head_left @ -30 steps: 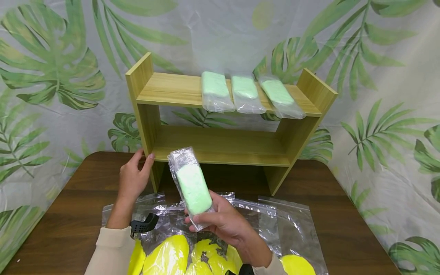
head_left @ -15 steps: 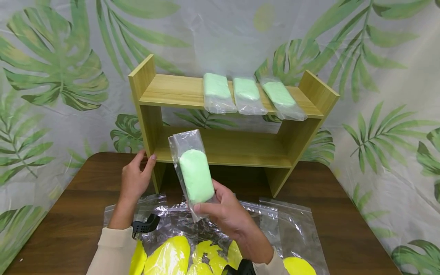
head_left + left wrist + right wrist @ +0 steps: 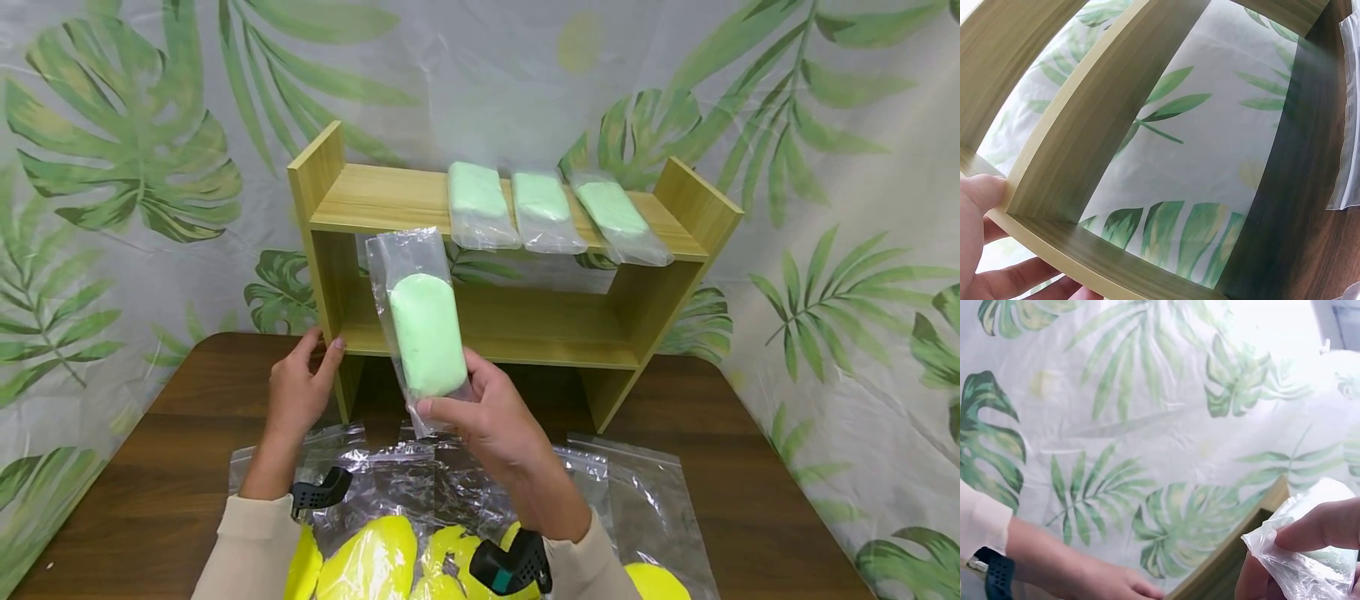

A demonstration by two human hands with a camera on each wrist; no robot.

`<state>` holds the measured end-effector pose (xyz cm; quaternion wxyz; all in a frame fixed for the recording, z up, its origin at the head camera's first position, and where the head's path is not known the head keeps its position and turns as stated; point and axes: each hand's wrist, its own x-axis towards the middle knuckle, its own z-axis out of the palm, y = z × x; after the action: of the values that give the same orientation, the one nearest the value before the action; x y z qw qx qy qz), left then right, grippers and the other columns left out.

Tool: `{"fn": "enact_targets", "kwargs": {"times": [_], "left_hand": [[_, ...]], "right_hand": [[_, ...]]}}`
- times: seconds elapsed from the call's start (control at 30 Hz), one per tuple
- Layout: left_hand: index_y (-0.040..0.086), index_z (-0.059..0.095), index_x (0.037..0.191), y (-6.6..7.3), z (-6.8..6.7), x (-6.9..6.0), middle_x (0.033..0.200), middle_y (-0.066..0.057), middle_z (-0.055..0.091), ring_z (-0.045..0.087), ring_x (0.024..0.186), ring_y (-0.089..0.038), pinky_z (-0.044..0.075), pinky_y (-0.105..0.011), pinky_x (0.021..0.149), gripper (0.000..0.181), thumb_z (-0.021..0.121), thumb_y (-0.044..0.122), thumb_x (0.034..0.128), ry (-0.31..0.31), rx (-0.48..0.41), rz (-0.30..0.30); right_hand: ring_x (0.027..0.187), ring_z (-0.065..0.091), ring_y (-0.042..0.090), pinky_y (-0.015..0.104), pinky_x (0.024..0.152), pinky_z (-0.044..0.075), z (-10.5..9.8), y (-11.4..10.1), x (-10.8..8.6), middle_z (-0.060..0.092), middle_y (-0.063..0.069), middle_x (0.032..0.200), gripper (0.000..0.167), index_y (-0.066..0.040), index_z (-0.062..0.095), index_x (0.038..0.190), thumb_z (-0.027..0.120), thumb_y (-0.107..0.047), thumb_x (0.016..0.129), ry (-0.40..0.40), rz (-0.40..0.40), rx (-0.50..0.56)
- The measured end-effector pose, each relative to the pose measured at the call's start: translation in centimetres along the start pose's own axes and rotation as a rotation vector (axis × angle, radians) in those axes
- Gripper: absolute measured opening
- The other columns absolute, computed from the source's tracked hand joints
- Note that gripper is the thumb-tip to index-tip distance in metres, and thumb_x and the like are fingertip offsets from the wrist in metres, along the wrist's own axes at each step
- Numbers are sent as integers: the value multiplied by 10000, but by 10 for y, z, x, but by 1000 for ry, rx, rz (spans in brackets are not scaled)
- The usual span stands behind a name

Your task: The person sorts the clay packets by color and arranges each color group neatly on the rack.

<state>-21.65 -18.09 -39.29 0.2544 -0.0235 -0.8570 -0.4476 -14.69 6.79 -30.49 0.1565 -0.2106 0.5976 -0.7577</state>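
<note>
My right hand (image 3: 502, 425) pinches the lower end of a clear plastic packet of pale green modelling clay (image 3: 429, 333), thumb on its front. The packet leans slightly left, held in front of the wooden shelf unit (image 3: 525, 329). In the right wrist view the thumb presses the crinkled plastic packet (image 3: 1310, 569). At the unit's left side panel, my left hand (image 3: 300, 387) grips the edge; in the left wrist view the thumb (image 3: 985, 190) lies on the panel's front edge and the fingers pass behind it. Three similar green packets (image 3: 542, 200) lie side by side on the top shelf.
Several clear zip bags (image 3: 645, 492) holding flat yellow pieces (image 3: 367, 558) lie on the dark wooden table (image 3: 172, 450) in front of the unit. A leaf-patterned cloth (image 3: 495, 75) hangs behind. The unit's side panels rise above its top shelf.
My right hand has raised the green packet from low over the zip bags to in front of the middle shelf, its top now reaching the top shelf's edge. The left hand keeps its grip.
</note>
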Motion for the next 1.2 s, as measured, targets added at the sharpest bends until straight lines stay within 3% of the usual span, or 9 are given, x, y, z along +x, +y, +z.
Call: {"fn": "enact_targets", "kwargs": {"times": [0.17,0.33,0.5,0.77,1.03,1.2], "left_hand": [[79,579,1223,0,0,0,1090,-220,676,657,982,-379,506,-538,773,398,493,400,1003,0,2,-1],[84,569,1256,1,0,0,1117,-220,667,657,978,-378,503,-538,793,416,487,405,1005,-11,-4,-4],[80,564,1269,2,0,0,1134,-225,661,653,994,-382,501,-539,809,426,486,406,1005,-20,-9,-6],[82,566,1272,1,-1,0,1140,-225,659,651,1006,-381,504,-540,812,424,486,403,1006,-15,-21,-5],[96,556,1304,0,-1,0,1147,-221,658,651,1011,-378,506,-542,809,444,484,415,1004,-18,-15,-14],[95,563,1298,1,-1,0,1132,-217,665,656,1002,-372,508,-540,800,437,488,409,1003,-13,-18,-10]], "right_hand": [[1074,567,288,377,859,519,3,-12,15,490,171,1284,612,-97,408,1417,631,48,865,-10,-38,19],[921,634,287,351,762,550,5,-19,28,508,187,1189,560,-103,421,1394,595,46,884,-12,-51,95],[876,636,274,333,776,554,8,-24,36,508,179,1161,503,-75,441,1369,584,17,895,18,-63,137],[867,618,289,309,769,549,17,-37,36,535,165,1125,454,26,438,1321,577,-11,890,19,-131,131],[905,576,226,313,755,535,25,-51,30,539,129,1131,426,46,434,1315,551,-99,932,48,-171,129],[908,571,220,309,770,536,27,-56,24,527,120,1134,499,67,411,1327,573,-180,925,20,-220,180]]}}
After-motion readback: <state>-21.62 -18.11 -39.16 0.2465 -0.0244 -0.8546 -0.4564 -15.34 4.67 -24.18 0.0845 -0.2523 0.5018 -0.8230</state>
